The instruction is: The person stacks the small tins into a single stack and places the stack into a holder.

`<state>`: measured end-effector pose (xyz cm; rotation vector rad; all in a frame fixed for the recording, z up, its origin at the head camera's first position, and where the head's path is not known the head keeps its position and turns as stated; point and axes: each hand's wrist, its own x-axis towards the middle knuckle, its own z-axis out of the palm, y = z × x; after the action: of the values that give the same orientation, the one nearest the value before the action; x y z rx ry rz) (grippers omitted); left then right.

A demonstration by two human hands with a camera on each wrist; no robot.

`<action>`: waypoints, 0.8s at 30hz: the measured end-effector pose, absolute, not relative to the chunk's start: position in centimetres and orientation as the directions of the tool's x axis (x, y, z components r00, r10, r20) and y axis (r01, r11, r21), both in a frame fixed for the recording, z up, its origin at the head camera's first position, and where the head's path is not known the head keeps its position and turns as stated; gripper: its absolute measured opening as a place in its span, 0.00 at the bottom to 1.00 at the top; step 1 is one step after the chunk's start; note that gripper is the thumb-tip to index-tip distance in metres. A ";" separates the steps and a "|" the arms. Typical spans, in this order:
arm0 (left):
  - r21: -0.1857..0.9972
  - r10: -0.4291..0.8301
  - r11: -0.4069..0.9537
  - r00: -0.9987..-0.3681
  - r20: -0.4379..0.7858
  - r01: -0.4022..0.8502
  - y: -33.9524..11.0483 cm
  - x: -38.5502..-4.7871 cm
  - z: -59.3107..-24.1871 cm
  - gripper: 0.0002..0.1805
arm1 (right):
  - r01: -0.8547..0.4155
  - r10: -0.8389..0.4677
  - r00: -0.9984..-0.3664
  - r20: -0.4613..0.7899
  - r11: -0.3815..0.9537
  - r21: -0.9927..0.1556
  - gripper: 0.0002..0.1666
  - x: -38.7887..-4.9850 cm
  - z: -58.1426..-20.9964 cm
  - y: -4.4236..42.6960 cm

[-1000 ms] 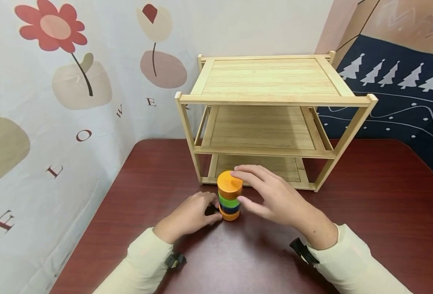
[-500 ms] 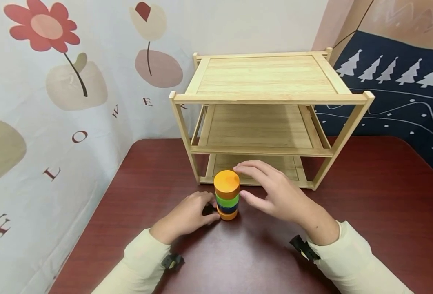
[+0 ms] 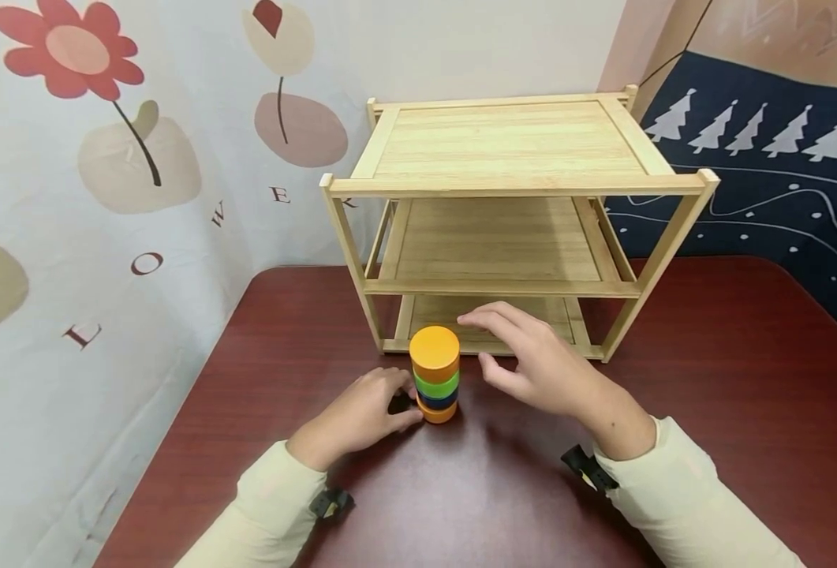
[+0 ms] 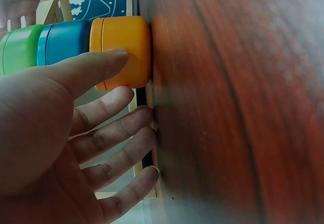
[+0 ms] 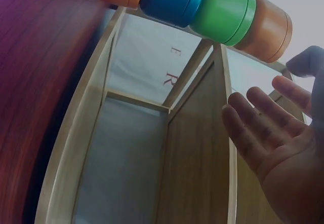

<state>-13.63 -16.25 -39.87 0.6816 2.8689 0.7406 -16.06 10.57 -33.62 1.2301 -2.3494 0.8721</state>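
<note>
A stack of round lidded jars stands upright on the dark red table: an orange jar on top, then a green jar, a blue jar and another orange jar at the base. My left hand is beside the stack's lower left, thumb by the bottom orange jar and fingers loosely extended. Whether the thumb touches that jar I cannot tell. To the right of the stack, my right hand hovers with its fingers spread a little, apart from the jars and holding nothing.
Behind the jars stands a light wooden shelf rack with three tiers. The dark red table runs on both sides of it. A white flower-print cloth hangs at left and back, a navy tree-print cloth at right.
My right hand has drawn off the top orange jar, to the right and slightly up. The left hand stays by the base. The head view has shifted slightly.
</note>
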 end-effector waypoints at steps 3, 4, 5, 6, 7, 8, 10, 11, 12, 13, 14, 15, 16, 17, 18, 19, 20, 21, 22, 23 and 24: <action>0.483 0.443 0.783 -0.897 0.012 0.393 -16.2 -13.6 -39.9 0.12 | -0.813 -0.610 -0.583 0.537 0.439 -0.383 0.26 -16.2 -33.8 10.6; 0.482 0.440 0.784 -0.898 0.011 0.391 -16.2 -13.6 -39.9 0.12 | -0.804 -0.609 -0.595 0.525 0.443 -0.397 0.26 -16.3 -33.9 10.6; 0.481 0.439 0.786 -0.899 0.010 0.389 -16.2 -13.6 -39.9 0.12 | -0.794 -0.610 -0.608 0.509 0.447 -0.413 0.26 -16.3 -33.9 10.5; 0.480 0.437 0.787 -0.899 0.009 0.387 -16.2 -13.6 -39.9 0.12 | -0.782 -0.611 -0.622 0.490 0.453 -0.429 0.25 -16.4 -34.0 10.5; 0.480 0.436 0.788 -0.900 0.008 0.385 -16.2 -13.6 -39.9 0.12 | -0.768 -0.611 -0.638 0.469 0.459 -0.447 0.25 -16.4 -34.1 10.5; 0.479 0.435 0.789 -0.900 0.006 0.384 -16.2 -13.6 -39.9 0.12 | -0.752 -0.611 -0.655 0.445 0.467 -0.465 0.25 -16.4 -34.2 10.4; 0.478 0.434 0.791 -0.901 0.002 0.382 -16.2 -13.6 -40.0 0.12 | -0.719 -0.607 -0.686 0.401 0.483 -0.499 0.25 -16.4 -34.3 10.3; 0.479 0.434 0.791 -0.901 0.001 0.382 -16.2 -13.7 -40.0 0.12 | -0.705 -0.605 -0.699 0.382 0.491 -0.511 0.25 -16.4 -34.4 10.3; 0.480 0.434 0.790 -0.901 0.001 0.381 -16.2 -13.7 -40.0 0.12 | -0.692 -0.600 -0.710 0.368 0.501 -0.519 0.24 -16.5 -34.5 10.3; 0.481 0.434 0.790 -0.901 0.001 0.382 -16.2 -13.7 -40.0 0.12 | -0.682 -0.596 -0.719 0.357 0.510 -0.524 0.24 -16.5 -34.6 10.2; 0.481 0.434 0.789 -0.901 0.002 0.382 -16.2 -13.7 -40.0 0.12 | -0.674 -0.593 -0.727 0.347 0.518 -0.527 0.24 -16.5 -34.7 10.2; 0.482 0.434 0.789 -0.901 0.003 0.382 -16.2 -13.7 -40.0 0.12 | -0.668 -0.590 -0.732 0.340 0.524 -0.528 0.24 -16.5 -34.8 10.2; 0.481 0.435 0.789 -0.901 0.004 0.383 -16.2 -13.8 -40.0 0.12 | -0.665 -0.588 -0.736 0.336 0.531 -0.526 0.24 -16.6 -34.9 10.1; 0.482 0.436 0.788 -0.900 0.006 0.384 -16.2 -13.8 -40.0 0.13 | -0.662 -0.588 -0.738 0.332 0.536 -0.523 0.24 -16.6 -34.9 10.1; 0.481 0.437 0.787 -0.899 0.008 0.387 -16.2 -13.8 -40.0 0.13 | -0.661 -0.587 -0.740 0.329 0.541 -0.521 0.24 -16.6 -35.0 10.1; 0.480 0.439 0.786 -0.898 0.009 0.389 -16.2 -13.8 -40.0 0.13 | -0.660 -0.588 -0.741 0.326 0.544 -0.518 0.24 -16.7 -35.1 10.1; 0.479 0.441 0.786 -0.898 0.010 0.391 -16.2 -13.8 -40.0 0.13 | -0.657 -0.588 -0.743 0.321 0.546 -0.519 0.23 -16.7 -35.2 10.0; 0.476 0.442 0.786 -0.897 0.011 0.393 -16.3 -13.8 -40.0 0.13 | -0.655 -0.588 -0.744 0.318 0.548 -0.520 0.23 -16.8 -35.3 10.0; 0.475 0.443 0.786 -0.896 0.012 0.395 -16.3 -13.8 -40.0 0.13 | -0.653 -0.588 -0.745 0.315 0.550 -0.521 0.23 -16.8 -35.4 10.0; 0.474 0.444 0.786 -0.896 0.012 0.396 -16.3 -13.8 -40.0 0.13 | -0.651 -0.588 -0.746 0.311 0.550 -0.522 0.23 -16.9 -35.5 10.0; 0.473 0.443 0.787 -0.896 0.014 0.397 -16.3 -13.8 -40.0 0.13 | -0.649 -0.589 -0.747 0.306 0.551 -0.524 0.23 -16.9 -35.6 10.0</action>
<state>-13.77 -16.32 -40.03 0.6779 2.8763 0.7281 -16.95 9.96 -35.60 1.0744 -2.6824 0.9670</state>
